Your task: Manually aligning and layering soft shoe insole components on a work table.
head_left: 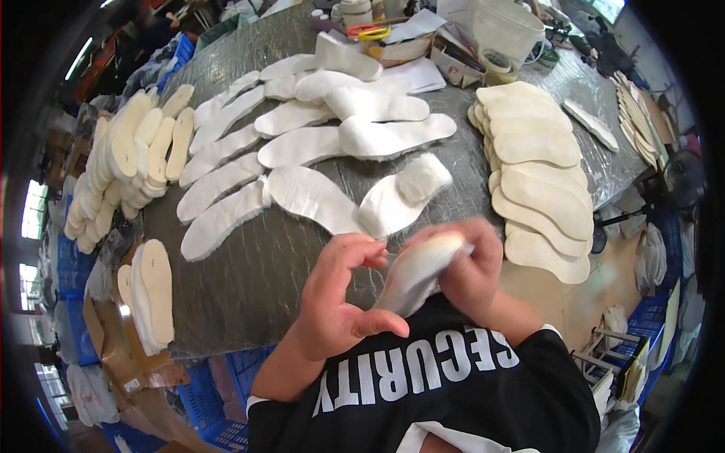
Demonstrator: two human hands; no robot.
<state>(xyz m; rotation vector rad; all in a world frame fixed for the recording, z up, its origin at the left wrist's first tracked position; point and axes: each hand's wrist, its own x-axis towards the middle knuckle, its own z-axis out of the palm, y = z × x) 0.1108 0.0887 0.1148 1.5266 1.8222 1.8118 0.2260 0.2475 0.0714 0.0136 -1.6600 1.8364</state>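
My right hand (477,266) grips a white insole (417,273) by its upper end, in front of my chest. The insole is tilted and smeared by motion. My left hand (332,306) is open beside it, thumb and fingers spread; its thumb lies close to the insole's lower end, and I cannot tell whether they touch. Just beyond my hands, a curled fluffy white insole (387,205) rests on the table, next to a flatter one (313,198). Several more white fleecy insoles (302,145) overlap in rows farther back.
Cream insoles lie in an overlapping stack (547,208) at right and a heap (121,162) at left. More stand at the table's (249,302) left edge (156,291). Scissors (370,32), a box (400,51) and a translucent bucket (507,32) are at the back. Blue crates (219,404) sit below.
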